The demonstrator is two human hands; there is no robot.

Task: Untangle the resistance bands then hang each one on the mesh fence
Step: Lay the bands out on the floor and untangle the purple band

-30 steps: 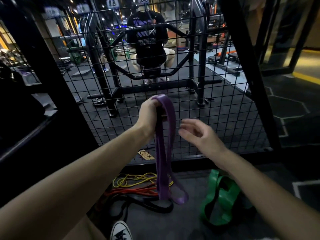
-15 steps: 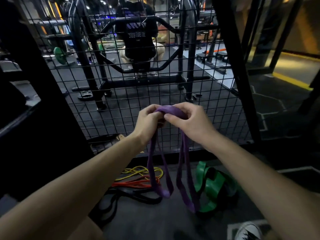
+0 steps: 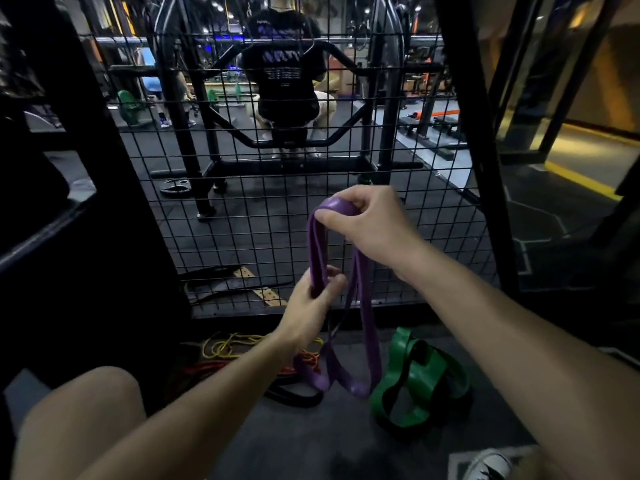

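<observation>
Up front, near centre frame, my right hand [image 3: 367, 226] sits knuckles-up w/ its grip pinched on the top fold of the purple band [image 3: 363, 327], just short of the mesh fence [image 3: 242, 216]. My left hand [image 3: 311, 303] is lower, at about 7 o'clock from the right, fingers curled tight around the band's left strands, forearm reaching in from the bottom-left corner. Band hangs doubled; its loops droop to the floor [image 3: 311, 441] at 6 o'clock. On the floor: green band [image 3: 422, 372] heaped at 5 o'clock, yellow band [image 3: 228, 344] and red band [image 3: 204, 370] tangled at 7 o'clock, black band [image 3: 294, 396] just beside the purple loops. Can't tell if purple touches black. My knee [image 3: 79, 420] fills bottom-left, shoe [image 3: 488, 464] at bottom-right. Beyond the mesh, a person [image 3: 287, 84] sits on a gym rack, back to me.
</observation>
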